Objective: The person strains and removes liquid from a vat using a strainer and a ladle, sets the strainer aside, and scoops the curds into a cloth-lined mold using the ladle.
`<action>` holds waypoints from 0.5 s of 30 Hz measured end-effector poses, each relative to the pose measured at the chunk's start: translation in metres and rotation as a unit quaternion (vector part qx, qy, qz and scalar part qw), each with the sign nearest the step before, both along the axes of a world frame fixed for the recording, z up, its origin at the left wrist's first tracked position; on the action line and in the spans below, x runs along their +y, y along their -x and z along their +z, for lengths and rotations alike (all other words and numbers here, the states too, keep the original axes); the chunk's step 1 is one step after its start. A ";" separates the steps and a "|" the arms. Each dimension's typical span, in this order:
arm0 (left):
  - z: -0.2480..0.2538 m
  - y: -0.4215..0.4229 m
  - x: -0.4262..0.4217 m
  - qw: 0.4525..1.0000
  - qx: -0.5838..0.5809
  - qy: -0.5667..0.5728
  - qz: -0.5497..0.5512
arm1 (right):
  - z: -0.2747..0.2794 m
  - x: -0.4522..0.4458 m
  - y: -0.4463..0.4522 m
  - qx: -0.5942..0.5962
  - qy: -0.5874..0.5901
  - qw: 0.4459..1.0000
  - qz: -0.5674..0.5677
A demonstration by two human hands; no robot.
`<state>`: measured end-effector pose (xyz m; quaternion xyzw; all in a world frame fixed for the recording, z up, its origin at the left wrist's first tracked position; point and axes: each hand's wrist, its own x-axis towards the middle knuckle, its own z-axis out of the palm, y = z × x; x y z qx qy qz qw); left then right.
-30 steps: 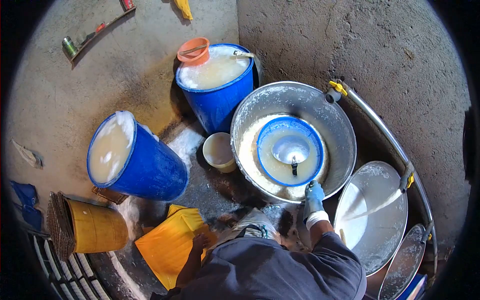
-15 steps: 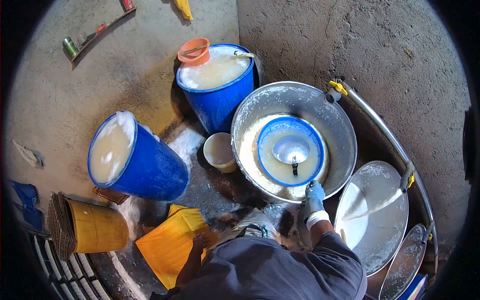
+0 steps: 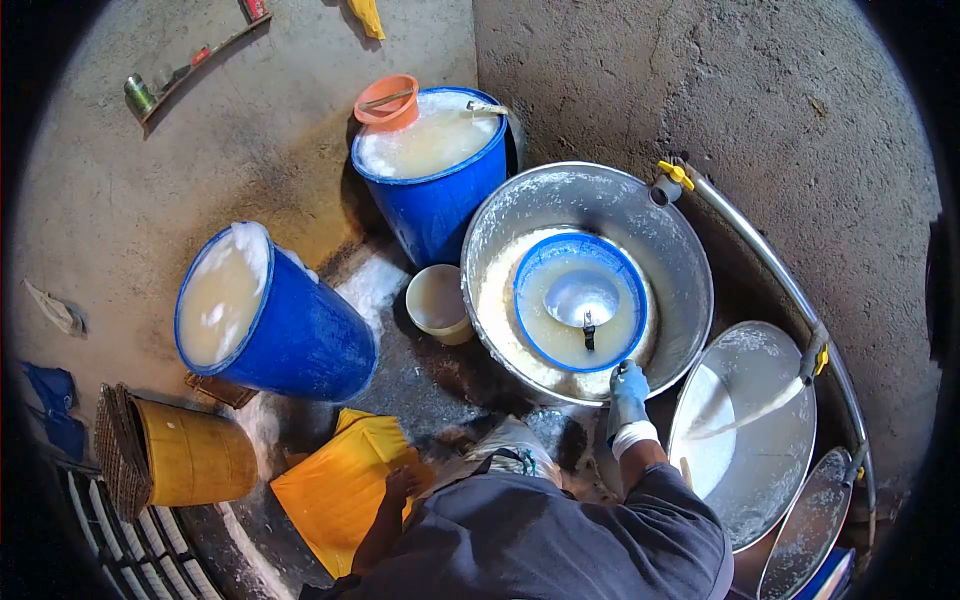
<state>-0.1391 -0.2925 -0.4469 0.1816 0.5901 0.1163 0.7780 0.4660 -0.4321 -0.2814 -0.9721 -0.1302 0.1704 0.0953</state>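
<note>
My right hand (image 3: 628, 392), in a pale blue glove, is closed at the near rim of a large metal vat (image 3: 690, 240); whether it grips the rim or something else is hidden. Inside the vat, a blue-rimmed round container (image 3: 640, 300) stands in whitish liquid and holds cloudy liquid. A shiny metal bowl (image 3: 582, 297) with a black handle or clip sits in this container, apart from my hand. Bare, my left hand (image 3: 402, 484) hangs over a yellow-orange sheet or sack (image 3: 325, 495), its fingers too dark to make out.
Two blue barrels (image 3: 320, 335) (image 3: 440, 215) of cloudy liquid stand left and behind, one bearing an orange basin (image 3: 388, 103). A white bucket (image 3: 438, 300) is beside the vat. At right, liquid pours from a pipe (image 3: 765, 255) into another metal vat (image 3: 770, 450). A yellow barrel (image 3: 200, 452) lies left.
</note>
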 end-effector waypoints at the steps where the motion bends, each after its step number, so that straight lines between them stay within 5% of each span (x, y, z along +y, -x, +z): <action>1: 0.000 -0.001 0.001 1.000 0.000 0.000 0.000 | 0.001 0.000 0.000 -0.002 -0.001 1.000 0.002; 4: -0.001 -0.001 0.002 1.000 -0.004 0.004 -0.010 | -0.006 -0.002 -0.001 -0.001 -0.009 1.000 0.003; 6: -0.008 0.002 0.002 0.988 -0.132 0.033 0.077 | 0.000 -0.001 0.000 0.004 -0.009 1.000 0.001; 9: 0.011 -0.007 -0.004 0.998 0.029 -0.053 0.004 | 0.001 -0.001 0.001 0.008 -0.007 1.000 0.000; 15: 0.004 0.001 -0.003 0.999 -0.026 -0.025 0.016 | -0.003 -0.002 0.001 -0.021 -0.016 1.000 0.005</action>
